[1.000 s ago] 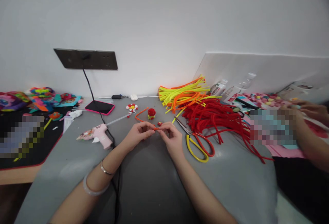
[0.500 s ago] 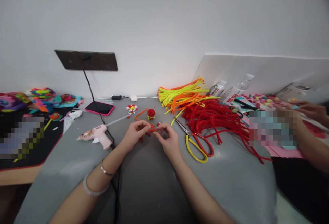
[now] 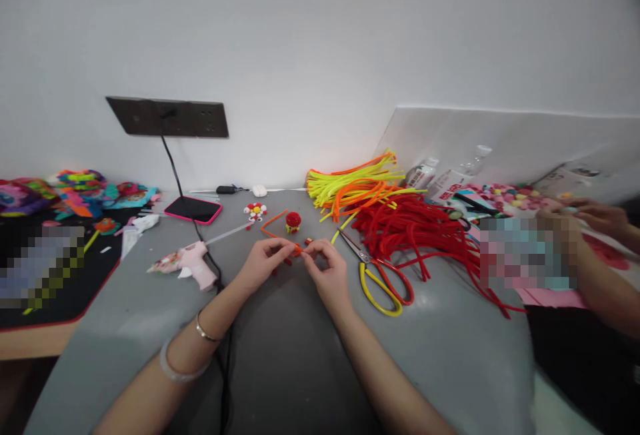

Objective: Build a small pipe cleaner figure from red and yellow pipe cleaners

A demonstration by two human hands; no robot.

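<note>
Near the middle of the grey table, my left hand and my right hand meet at the fingertips. Both pinch a small orange pipe cleaner between them; its exact shape is partly hidden by my fingers. A longer bent orange pipe cleaner lies just beyond my left hand. Past my fingertips stands a small red, round-topped piece with a yellow-green base. Scissors with one yellow and one red handle lie to the right of my right hand, blades partly open.
Bundles of yellow and orange pipe cleaners and red pipe cleaners lie at right. On the left are a pink glue gun with its black cord, a phone and a bead flower. Another person's arm reaches in from the right.
My fingers have shifted slightly around the orange pipe cleaner, both hands staying in nearly the same place. At the right, the other person's hands have moved a little.
</note>
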